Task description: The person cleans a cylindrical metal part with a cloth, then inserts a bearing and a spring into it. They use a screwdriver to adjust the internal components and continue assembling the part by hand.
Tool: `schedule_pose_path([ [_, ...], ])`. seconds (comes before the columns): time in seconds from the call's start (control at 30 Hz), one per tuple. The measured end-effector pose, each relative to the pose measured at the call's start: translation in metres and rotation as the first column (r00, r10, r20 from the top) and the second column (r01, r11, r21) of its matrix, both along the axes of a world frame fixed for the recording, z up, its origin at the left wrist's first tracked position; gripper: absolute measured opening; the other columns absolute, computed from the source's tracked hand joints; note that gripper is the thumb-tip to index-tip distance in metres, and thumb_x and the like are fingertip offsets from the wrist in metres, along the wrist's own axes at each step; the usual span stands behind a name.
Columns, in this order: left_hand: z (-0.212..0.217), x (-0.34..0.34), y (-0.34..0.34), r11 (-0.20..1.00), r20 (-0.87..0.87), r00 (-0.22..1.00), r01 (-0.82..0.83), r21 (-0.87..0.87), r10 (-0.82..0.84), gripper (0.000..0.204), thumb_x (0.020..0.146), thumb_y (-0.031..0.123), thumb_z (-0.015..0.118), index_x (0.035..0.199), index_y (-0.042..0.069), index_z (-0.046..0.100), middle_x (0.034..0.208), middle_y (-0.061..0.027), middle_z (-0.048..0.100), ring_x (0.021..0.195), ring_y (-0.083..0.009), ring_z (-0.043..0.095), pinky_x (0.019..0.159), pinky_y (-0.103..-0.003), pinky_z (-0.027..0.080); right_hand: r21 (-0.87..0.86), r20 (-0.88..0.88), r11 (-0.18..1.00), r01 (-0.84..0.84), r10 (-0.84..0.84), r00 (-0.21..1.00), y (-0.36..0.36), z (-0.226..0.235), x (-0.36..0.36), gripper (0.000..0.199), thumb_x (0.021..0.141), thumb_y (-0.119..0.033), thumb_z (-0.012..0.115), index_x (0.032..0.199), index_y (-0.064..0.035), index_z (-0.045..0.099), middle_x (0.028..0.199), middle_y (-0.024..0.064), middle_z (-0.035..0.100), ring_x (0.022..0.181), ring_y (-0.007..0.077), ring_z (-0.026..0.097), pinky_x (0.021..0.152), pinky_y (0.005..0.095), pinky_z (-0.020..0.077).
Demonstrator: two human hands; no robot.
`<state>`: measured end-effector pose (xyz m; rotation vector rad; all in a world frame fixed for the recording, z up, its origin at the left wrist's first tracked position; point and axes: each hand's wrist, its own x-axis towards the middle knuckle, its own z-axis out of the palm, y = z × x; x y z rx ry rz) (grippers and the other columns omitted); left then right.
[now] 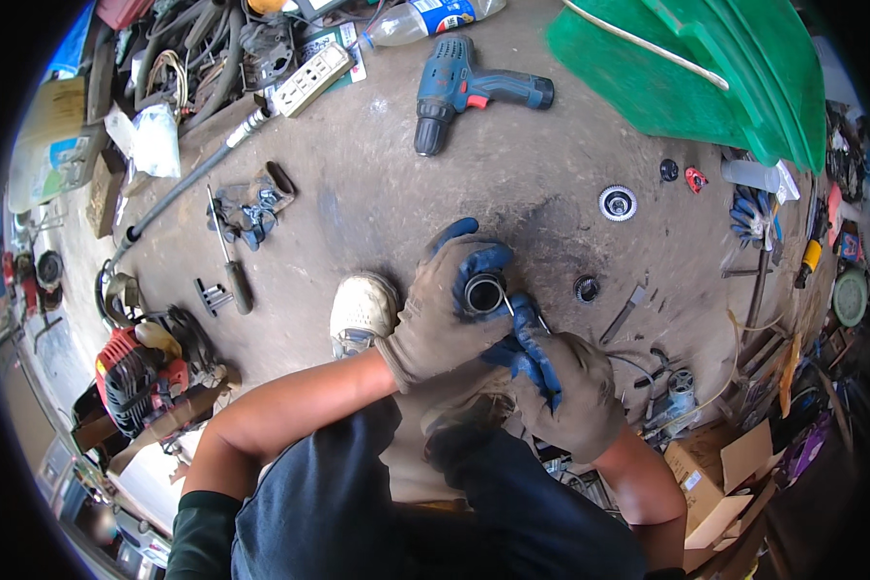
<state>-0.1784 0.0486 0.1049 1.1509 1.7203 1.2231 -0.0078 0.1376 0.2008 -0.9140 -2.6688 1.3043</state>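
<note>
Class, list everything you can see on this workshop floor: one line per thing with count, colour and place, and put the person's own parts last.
Short metal ring-shaped cylinder part: one, dark grey, held in the left hand at centre.
Thin metal pick tool: one, silver, in the right hand, tip at the ring's rim.
Cordless drill: one, blue-black, top centre on the floor.
Toothed metal gear disc: one, silver, right of centre.
Small round bearing: one, dark, right of the hands.
Screwdriver: one, black handle, left of centre.
Small engine: one, red-black, lower left.
Plastic bottle: one, clear, top edge.
Power strip: one, cream, upper left.
Plastic sheet: one, green, upper right.
Cardboard box: one, brown, lower right.
Shoe: one, white, centre.
Left hand: grey-blue glove.
Right hand: grey-blue glove.
</note>
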Motion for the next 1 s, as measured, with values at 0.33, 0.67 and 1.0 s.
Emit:
schedule_pose_path([
  [0.33,-0.010,-0.028,0.004,0.971,-0.067,0.976,0.212,0.107,-0.205,0.039,0.069,0.021,0.086,0.102,0.009,0.069,0.110,-0.0109,0.068,0.121,-0.0367,0.058,0.104,-0.048,0.045,-0.074,0.055,0.988,-0.135,0.139,0.989,0.012,0.009,-0.006,0.038,0.078,-0.008,0.071,0.114,0.0009,0.064,0.091,0.0219,0.066,0.080,0.0405,0.064,0.075,0.0474,0.0534],
  [0.67,-0.018,-0.038,0.010,0.869,-0.142,0.905,0.426,0.252,-0.402,0.039,0.068,0.027,0.084,0.101,0.011,0.070,0.101,-0.0085,0.068,0.112,-0.0365,0.060,0.098,-0.050,0.047,0.033,0.077,0.935,-0.353,0.350,0.933,0.027,0.014,-0.005,0.037,0.076,-0.013,0.072,0.109,0.0024,0.065,0.082,0.0188,0.063,0.072,0.0374,0.062,0.067,0.0452,0.0509],
  [1.0,-0.007,-0.039,0.023,0.797,-0.210,0.795,0.596,0.096,-0.569,0.050,0.071,0.037,0.081,0.108,0.006,0.068,0.108,-0.0153,0.067,0.113,-0.0329,0.061,0.100,-0.044,0.047,0.040,0.225,0.931,-0.363,0.345,0.911,0.028,0.030,-0.007,0.044,0.077,-0.013,0.072,0.118,0.0000,0.063,0.089,0.0204,0.067,0.079,0.0385,0.066,0.073,0.0470,0.0529],
])
